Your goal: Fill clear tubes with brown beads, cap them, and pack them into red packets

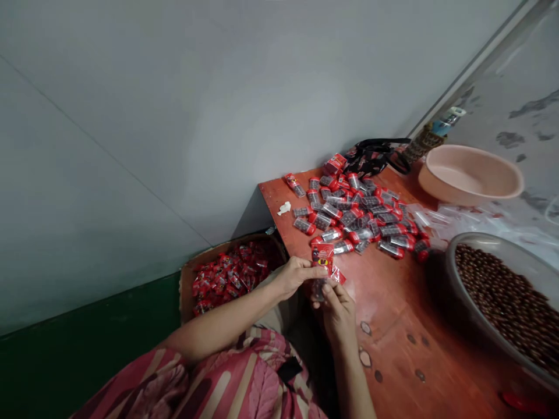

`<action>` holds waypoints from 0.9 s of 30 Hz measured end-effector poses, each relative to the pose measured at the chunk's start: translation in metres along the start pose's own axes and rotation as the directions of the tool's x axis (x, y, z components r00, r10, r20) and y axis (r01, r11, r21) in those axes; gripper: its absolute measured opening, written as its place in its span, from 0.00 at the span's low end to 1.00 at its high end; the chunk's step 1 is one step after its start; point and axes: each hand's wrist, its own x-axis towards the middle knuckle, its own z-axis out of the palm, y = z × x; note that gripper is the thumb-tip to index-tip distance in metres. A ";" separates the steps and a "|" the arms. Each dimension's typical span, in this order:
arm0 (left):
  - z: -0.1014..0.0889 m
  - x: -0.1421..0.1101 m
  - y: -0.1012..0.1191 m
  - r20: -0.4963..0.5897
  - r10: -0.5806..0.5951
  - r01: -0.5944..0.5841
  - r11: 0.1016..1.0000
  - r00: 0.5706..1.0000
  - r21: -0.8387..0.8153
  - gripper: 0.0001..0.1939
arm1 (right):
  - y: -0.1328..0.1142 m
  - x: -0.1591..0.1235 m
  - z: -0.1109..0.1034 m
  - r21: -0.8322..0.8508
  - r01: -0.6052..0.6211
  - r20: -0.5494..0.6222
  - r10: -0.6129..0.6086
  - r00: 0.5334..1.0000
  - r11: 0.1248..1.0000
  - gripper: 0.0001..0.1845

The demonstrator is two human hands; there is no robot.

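Left grip [297, 276] closed on a red-printed packet [323, 259], right grip [338, 311] pinching its clear lower end [319, 289], both kept close for control; red-capped tubes [349, 218] heaped on the counter [393, 302] just beyond both grips.
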 end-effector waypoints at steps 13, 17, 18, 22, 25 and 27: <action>0.008 -0.005 -0.014 -0.086 -0.047 0.033 0.987 0.995 -0.157 0.18 | 0.001 -0.001 0.006 0.006 -0.031 -0.134 0.032 0.990 0.999 0.13; 0.010 -0.004 -0.019 -0.131 -0.040 0.007 0.970 0.991 -0.243 0.18 | 0.001 0.000 0.004 -0.163 0.017 -0.184 -0.048 0.982 0.986 0.16; 0.011 -0.005 -0.022 -0.124 -0.032 0.003 0.973 0.992 -0.231 0.17 | 0.003 0.000 0.004 -0.122 0.006 -0.176 -0.028 0.984 0.992 0.15; 0.012 -0.008 -0.028 -0.106 -0.011 -0.005 0.989 0.994 -0.148 0.18 | 0.012 0.002 0.005 0.187 -0.056 -0.132 0.082 0.988 0.981 0.12; 0.011 -0.008 -0.024 -0.133 -0.016 0.000 0.994 0.991 -0.112 0.18 | 0.016 0.001 0.009 0.282 -0.067 -0.151 0.113 0.982 0.957 0.15; 0.011 -0.007 -0.018 -0.149 -0.005 -0.019 0.987 0.989 -0.158 0.18 | 0.015 -0.002 0.011 0.274 -0.066 -0.152 0.111 0.982 0.959 0.17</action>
